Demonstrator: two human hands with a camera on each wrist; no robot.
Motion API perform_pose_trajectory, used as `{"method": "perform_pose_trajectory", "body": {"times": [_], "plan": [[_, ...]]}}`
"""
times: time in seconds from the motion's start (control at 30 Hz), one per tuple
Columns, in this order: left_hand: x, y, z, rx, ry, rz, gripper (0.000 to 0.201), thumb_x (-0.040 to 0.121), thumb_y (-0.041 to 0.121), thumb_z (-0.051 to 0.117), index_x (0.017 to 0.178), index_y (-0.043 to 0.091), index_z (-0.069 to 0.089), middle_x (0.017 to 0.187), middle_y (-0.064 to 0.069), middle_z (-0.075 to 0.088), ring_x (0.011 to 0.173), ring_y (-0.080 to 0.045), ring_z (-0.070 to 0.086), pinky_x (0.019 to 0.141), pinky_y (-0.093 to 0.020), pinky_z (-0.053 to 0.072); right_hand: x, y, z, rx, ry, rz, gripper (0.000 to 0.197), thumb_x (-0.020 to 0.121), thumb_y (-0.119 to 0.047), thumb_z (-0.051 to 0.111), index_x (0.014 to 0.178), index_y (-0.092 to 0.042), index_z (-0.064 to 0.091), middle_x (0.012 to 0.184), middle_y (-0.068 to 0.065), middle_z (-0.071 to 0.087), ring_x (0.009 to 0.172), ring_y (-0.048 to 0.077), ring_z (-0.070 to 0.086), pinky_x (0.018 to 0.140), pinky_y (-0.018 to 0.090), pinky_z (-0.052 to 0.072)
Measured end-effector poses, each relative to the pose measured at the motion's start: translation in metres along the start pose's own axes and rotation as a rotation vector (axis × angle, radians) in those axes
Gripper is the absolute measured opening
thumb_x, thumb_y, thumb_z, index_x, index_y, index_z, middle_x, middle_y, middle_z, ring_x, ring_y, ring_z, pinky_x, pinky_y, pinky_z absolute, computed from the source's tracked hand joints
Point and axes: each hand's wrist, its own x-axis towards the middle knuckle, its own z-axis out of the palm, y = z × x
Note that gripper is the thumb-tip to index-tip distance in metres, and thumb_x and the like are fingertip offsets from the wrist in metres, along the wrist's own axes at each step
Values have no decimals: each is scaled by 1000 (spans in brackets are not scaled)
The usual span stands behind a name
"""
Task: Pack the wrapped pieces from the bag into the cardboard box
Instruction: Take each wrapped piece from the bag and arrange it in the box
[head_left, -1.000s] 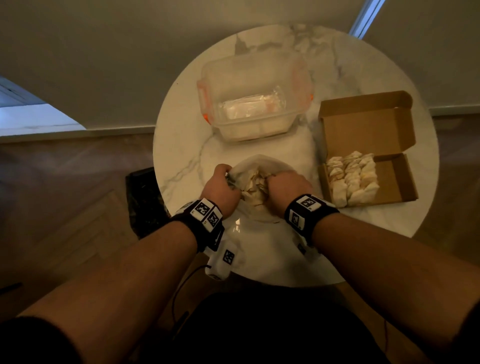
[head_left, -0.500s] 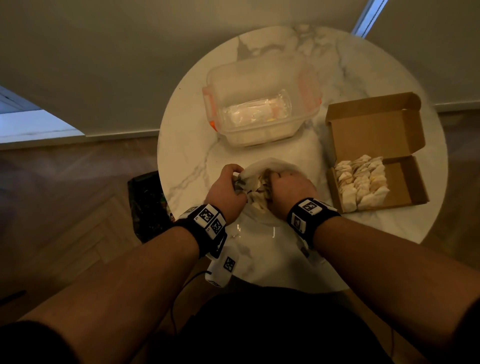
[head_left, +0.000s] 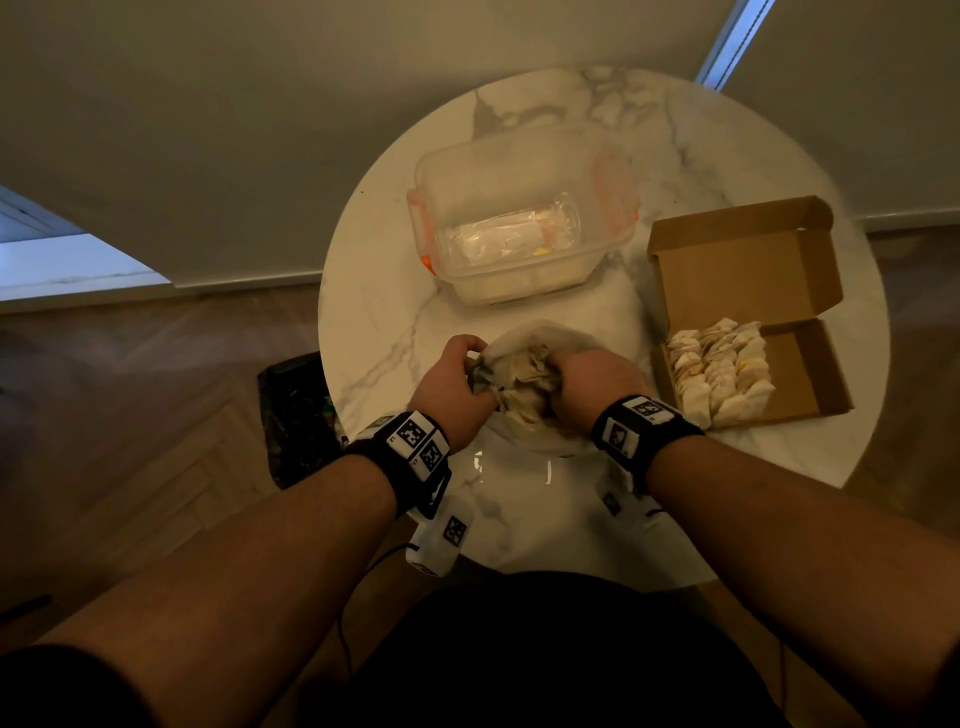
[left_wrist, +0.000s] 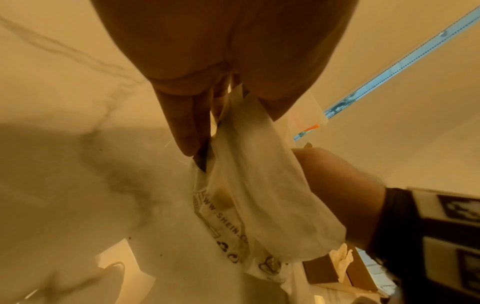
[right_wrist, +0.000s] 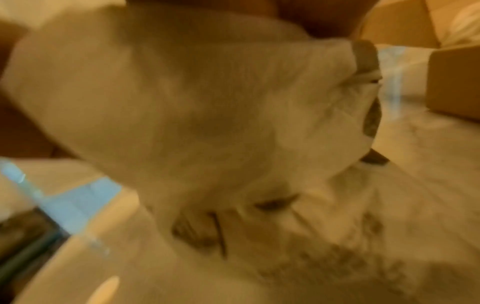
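A white printed plastic bag (head_left: 540, 338) lies at the middle of the round marble table (head_left: 519, 525). Its mouth is held wide, and wrapped pieces (head_left: 524, 387) show inside. My left hand (head_left: 457, 379) pinches the bag's left rim (left_wrist: 249, 127) between thumb and fingers (left_wrist: 185, 131). My right hand (head_left: 592, 384) is sunk into the mouth, its fingers curled down round the pieces; the bag film (left_wrist: 265, 195) drapes over them. The open cardboard box (head_left: 815, 374) stands to the right, with rows of wrapped pieces (head_left: 722, 374) filling its left part. The right wrist view is blurred, mostly bag (right_wrist: 182, 102).
A clear plastic container (head_left: 498, 208) with orange latches stands behind the bag, a smaller clear tub inside it. The box's lid (head_left: 743, 270) stands open at the back. A dark object (head_left: 296, 415) sits on the wooden floor left of the table. A wall runs behind.
Both hands have stayed at the bag's mouth, working it wider. The head view has drifted slightly; the box and container have not moved.
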Motion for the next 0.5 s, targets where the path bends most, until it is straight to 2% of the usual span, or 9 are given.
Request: {"method": "perform_pose_trajectory", "body": {"times": [0.13,0.23,0.3,0.4,0.43,0.5], "plan": [[3,0,-5,19,-1,-8,40,87,18,70,121,28,51,97,12,65,75,-5,63,64,-19,45,-16,19,-23,284,56,24,35,81,-33,72,117,-32,68,110,0,72,101,25,67,86,35,55],[6,2,-10,-5,13,-7,41,85,15,71,120,28,53,104,9,64,82,-8,66,69,-22,49,-27,31,-39,454,63,3,34,81,-23,74,112,-35,69,102,-7,70,85,13,67,82,36,58],[8,5,-13,-38,23,-5,47,83,13,74,123,26,54,111,7,63,89,-10,65,77,-28,55,-35,36,-47,542,46,-35,35,83,-17,76,113,-32,68,100,-9,65,76,5,64,79,33,58],[12,10,-17,-58,53,13,53,80,18,77,126,28,54,125,6,59,111,-14,61,93,-40,57,-48,44,-56,605,18,-92,37,83,-22,81,116,-32,68,106,-8,70,93,9,68,88,31,56],[12,14,-19,-56,71,34,54,79,21,76,128,28,54,129,7,57,117,-14,58,97,-42,55,-51,47,-60,633,18,-101,37,82,-23,82,115,-33,68,106,-8,73,96,9,68,90,31,56],[11,25,-23,-85,110,110,54,75,27,69,128,28,56,131,8,53,124,-13,54,103,-40,51,-59,51,-68,721,14,-122,37,83,-22,82,114,-34,68,100,-7,77,93,9,71,89,32,57]]}}
